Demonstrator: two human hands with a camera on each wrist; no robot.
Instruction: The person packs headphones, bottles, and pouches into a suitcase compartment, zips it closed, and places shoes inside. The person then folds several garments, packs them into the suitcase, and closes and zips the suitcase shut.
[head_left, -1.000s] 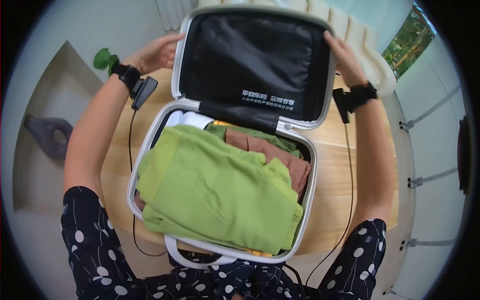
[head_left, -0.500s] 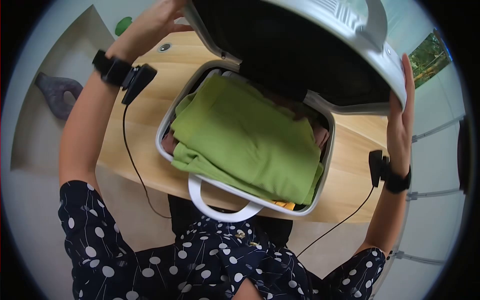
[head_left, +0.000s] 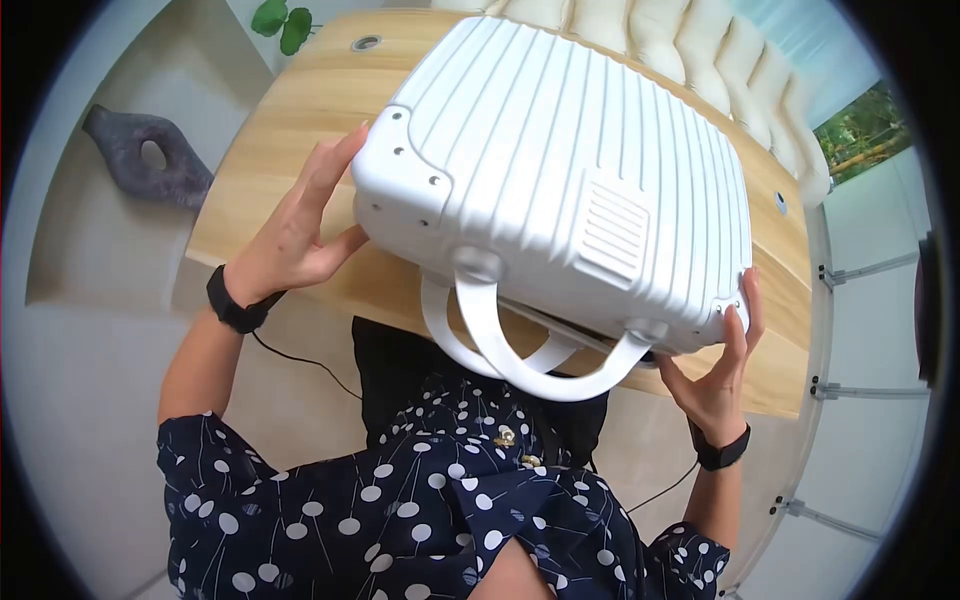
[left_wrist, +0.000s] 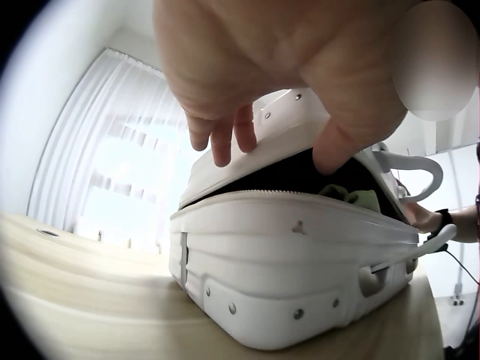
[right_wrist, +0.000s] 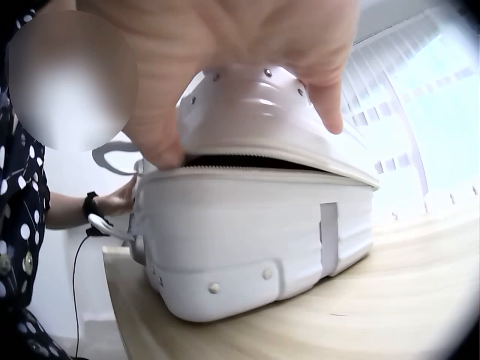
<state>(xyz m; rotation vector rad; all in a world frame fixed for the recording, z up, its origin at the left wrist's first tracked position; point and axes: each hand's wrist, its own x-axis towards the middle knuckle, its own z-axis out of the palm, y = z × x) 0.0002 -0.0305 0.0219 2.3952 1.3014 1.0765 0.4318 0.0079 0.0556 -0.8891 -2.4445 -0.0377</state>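
Observation:
A white ribbed hard-shell suitcase lies on the table, its lid [head_left: 590,150] lowered almost onto the base [left_wrist: 262,247]. A dark gap shows between the two zipper edges, and a bit of green clothing [left_wrist: 354,196] peeks out near the front. My left hand [head_left: 300,225] holds the lid's left front corner, thumb at its lower edge and fingers along its side. At the right front corner my right hand [head_left: 718,378] grips the lid, its thumb low by the gap. The lid's handle [head_left: 482,318] hangs over the base's handle [head_left: 437,325] at the front.
The suitcase rests near the front edge of a wooden table [head_left: 255,190], close to the person's body. A cream padded seat [head_left: 690,50] is behind the table. To the left, a grey sculpture [head_left: 135,165] sits in a wall niche. Thin cables trail from the wrists.
The lid has swung from upright down toward me over the base, covering the green clothing. Both hands came down with it, from its upper sides to the front corners.

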